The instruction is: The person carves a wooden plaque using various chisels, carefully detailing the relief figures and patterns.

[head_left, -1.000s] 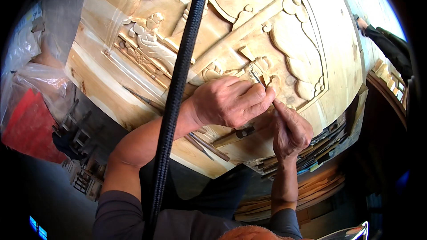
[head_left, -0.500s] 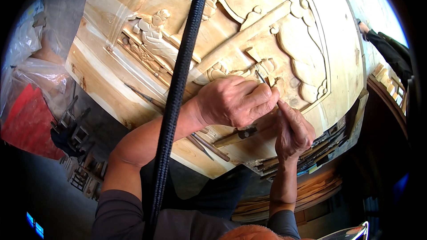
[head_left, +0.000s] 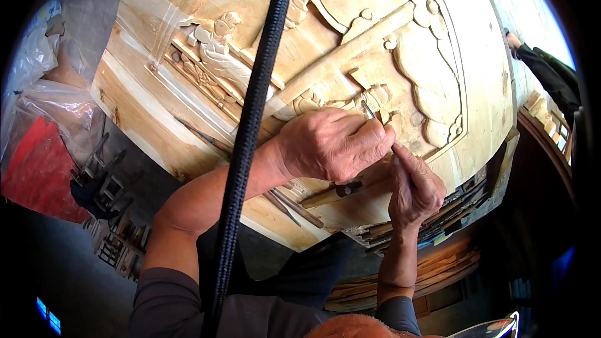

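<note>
A pale wooden panel carved in relief with figures, rocks and a curving border lies before me. My left hand is closed round the lower blade of a slim carving chisel, its side resting over the panel. The chisel's metal tip meets a small carved figure right of the middle. My right hand is closed at the chisel's rear end, just right of the left hand, its forefinger stretched along toward it. The handle is mostly hidden by my fingers.
A hammer and other chisels lie by the panel's near edge; another thin tool lies left. More tools fill a tray at right. A black braided cable crosses the view. Another person's sleeve shows at far right.
Both hands have shifted very slightly to the right. The chisel is still held at the same small figure, its tip barely moved.
</note>
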The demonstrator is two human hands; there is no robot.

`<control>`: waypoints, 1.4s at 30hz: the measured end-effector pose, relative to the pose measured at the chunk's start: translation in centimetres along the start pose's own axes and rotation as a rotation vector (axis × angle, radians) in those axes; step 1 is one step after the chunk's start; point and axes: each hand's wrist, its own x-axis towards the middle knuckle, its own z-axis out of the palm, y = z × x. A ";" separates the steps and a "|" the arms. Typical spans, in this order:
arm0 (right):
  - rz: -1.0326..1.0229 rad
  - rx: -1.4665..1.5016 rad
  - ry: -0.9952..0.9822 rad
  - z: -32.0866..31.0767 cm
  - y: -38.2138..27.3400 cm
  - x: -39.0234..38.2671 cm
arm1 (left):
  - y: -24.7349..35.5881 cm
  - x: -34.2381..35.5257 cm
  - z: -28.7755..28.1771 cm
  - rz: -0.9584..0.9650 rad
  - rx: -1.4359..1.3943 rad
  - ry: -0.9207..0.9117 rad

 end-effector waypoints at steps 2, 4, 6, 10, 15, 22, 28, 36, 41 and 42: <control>0.010 0.000 -0.001 0.0 -0.1 0.0 | 0.0 0.0 0.0 -0.004 -0.011 -0.002; 0.019 0.000 -0.001 0.0 -0.2 0.0 | 0.0 0.1 -0.1 -0.009 -0.021 -0.006; 0.007 -0.006 0.009 0.1 -0.2 0.0 | 0.0 0.0 -0.2 -0.013 -0.027 -0.004; 0.000 -0.010 0.019 0.2 -0.3 0.1 | 0.0 0.0 0.0 -0.012 -0.037 0.012; 0.037 -0.012 0.009 0.3 -0.7 0.2 | -0.1 0.0 -0.1 -0.028 -0.052 0.026; 0.091 -0.002 0.020 0.4 -0.5 -1.1 | -0.2 0.0 -0.3 0.010 -0.043 0.006; 0.020 -0.004 0.023 0.5 -0.3 -0.7 | -0.2 -0.2 -0.2 0.007 -0.048 0.013; 0.104 -0.018 -0.009 0.2 -0.7 -0.6 | -0.2 -0.1 -0.2 -0.014 -0.056 -0.004; 0.085 -0.017 -0.009 0.1 -1.1 -0.3 | -0.2 -0.1 -0.2 -0.018 -0.066 0.000; 0.060 -0.021 -0.007 0.1 -1.2 -0.2 | -0.2 -0.1 -0.4 -0.018 -0.066 0.002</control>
